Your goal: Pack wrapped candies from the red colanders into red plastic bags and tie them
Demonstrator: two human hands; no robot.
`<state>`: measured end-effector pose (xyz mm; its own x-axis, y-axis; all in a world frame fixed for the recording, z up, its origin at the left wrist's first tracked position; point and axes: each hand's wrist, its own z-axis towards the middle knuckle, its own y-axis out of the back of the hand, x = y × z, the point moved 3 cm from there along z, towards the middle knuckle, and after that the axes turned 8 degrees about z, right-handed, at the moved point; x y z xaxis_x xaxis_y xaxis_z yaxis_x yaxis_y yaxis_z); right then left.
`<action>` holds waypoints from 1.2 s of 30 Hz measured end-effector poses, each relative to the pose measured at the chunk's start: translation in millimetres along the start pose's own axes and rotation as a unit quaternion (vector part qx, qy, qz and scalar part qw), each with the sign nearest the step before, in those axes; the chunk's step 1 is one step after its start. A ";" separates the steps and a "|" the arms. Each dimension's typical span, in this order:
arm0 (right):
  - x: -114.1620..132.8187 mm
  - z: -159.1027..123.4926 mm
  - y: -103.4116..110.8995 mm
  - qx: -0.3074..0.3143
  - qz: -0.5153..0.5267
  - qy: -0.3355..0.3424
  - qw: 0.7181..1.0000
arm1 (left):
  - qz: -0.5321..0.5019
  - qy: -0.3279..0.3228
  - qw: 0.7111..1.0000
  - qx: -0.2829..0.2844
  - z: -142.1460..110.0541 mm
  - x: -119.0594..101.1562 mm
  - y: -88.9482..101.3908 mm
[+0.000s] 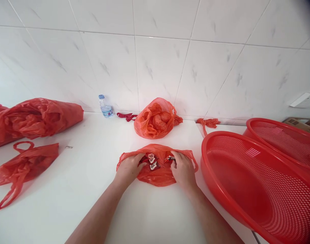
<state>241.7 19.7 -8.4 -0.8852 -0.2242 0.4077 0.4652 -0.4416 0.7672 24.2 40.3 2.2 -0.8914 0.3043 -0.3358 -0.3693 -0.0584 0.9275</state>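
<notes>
A small red plastic bag (pixel 156 176) lies on the white table (pixel 99 162) in front of me, its mouth pulled apart. Inside it show small dark red packets with white print (pixel 152 162). My left hand (pixel 129 168) grips the bag's left edge with curled fingers. My right hand (pixel 182 169) grips the right edge, fingers curled over the plastic. Behind it a fuller red bag (pixel 155 118) stands open against the tiled wall.
Two red perforated baskets (pixel 256 189) (pixel 282 135) stand tilted at the right. A long stuffed red bag (pixel 35 117) and a flat red bag (pixel 23 166) lie at the left. A small water bottle (pixel 105 106) and red strips (pixel 127 116) rest by the wall.
</notes>
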 end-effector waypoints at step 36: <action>52.2 -19.4 -2.5 0.169 0.131 0.142 0.966 | -0.042 -0.066 0.984 -0.159 -5.5 -10.6 -4.7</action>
<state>194.1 -7.7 1.3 -0.6805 -0.5402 0.4951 0.6075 -0.0382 0.7934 34.0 32.1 0.6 -0.8198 0.4402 -0.3662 -0.5231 -0.3154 0.7918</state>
